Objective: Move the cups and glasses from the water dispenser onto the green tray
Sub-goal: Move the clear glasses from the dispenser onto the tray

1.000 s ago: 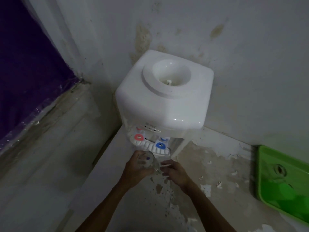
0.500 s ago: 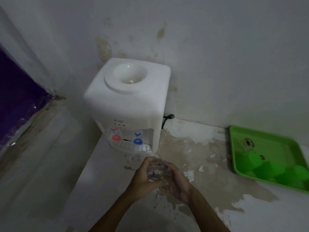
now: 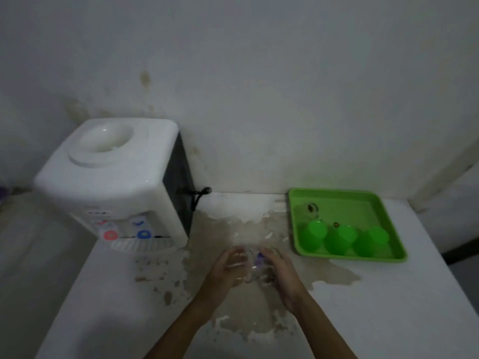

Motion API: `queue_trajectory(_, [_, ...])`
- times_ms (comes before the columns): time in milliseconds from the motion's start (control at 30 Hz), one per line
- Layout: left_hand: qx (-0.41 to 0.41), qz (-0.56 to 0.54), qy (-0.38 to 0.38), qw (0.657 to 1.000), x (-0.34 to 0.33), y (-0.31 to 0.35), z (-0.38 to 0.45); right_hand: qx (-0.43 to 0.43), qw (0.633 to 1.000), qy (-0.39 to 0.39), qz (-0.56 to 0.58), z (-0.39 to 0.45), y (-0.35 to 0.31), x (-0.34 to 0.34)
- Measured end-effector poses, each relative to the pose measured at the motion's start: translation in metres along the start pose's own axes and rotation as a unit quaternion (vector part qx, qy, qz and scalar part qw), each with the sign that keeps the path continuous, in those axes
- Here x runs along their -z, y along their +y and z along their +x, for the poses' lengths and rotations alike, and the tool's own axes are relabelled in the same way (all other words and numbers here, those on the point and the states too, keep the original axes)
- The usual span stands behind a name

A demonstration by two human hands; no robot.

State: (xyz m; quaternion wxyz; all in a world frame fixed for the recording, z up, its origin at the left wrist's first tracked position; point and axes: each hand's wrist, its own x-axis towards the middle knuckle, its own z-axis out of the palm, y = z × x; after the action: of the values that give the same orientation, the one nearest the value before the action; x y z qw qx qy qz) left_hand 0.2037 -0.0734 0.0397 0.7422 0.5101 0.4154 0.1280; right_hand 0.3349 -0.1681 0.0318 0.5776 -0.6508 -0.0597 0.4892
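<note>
Left hand (image 3: 228, 268) and right hand (image 3: 281, 270) cup a clear glass (image 3: 255, 264) above the table (image 3: 388, 307) — between the dispenser (image 3: 111, 182) and the tray (image 3: 344, 200).

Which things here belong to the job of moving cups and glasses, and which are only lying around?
Part of the job:
- glass, held between left hand and right hand
- dispenser
- tray
- green cups and a clear glass on the tray

Only lying around:
- black cord
- stained counter

Dispenser (image 3: 111, 182) left, tray (image 3: 344, 196) right (cups (image 3: 337, 238) inside), hands (image 3: 255, 268) between.
</note>
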Motion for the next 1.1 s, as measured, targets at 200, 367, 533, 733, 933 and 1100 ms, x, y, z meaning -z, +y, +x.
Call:
queue_trajectory(200, [0.072, -0.076, -0.02, 0.994, -0.088, -0.005, 0.014, 0.141, 0.983, 0.11, -0.037, -0.002, -0.025, 0.075])
queue_trajectory(367, [0.063, -0.096, -0.073, 0.991, -0.157, 0.01, 0.021, 0.224, 0.949, 0.173, -0.138, 0.006, -0.036, 0.13])
queue_trajectory(533, [0.049, -0.162, -0.088, 0.982, -0.207, 0.03, 0.038, 0.279, 0.927, 0.166, -0.185, 0.016, -0.062, 0.17])
queue_trajectory(733, [0.053, -0.171, -0.069, 0.981, -0.241, 0.059, 0.073, 0.316, 0.913, 0.158, -0.206, 0.04, -0.104, 0.203])
queue_trajectory(933, [0.048, -0.125, -0.052, 0.99, -0.254, 0.077, 0.118, 0.312, 0.909, 0.168, -0.221, 0.077, -0.138, 0.229])
queue_trajectory(1100, [-0.013, 0.06, 0.002, 0.998, -0.248, 0.077, 0.159, 0.316, 0.891, 0.166, -0.28, 0.119, -0.149, 0.247])
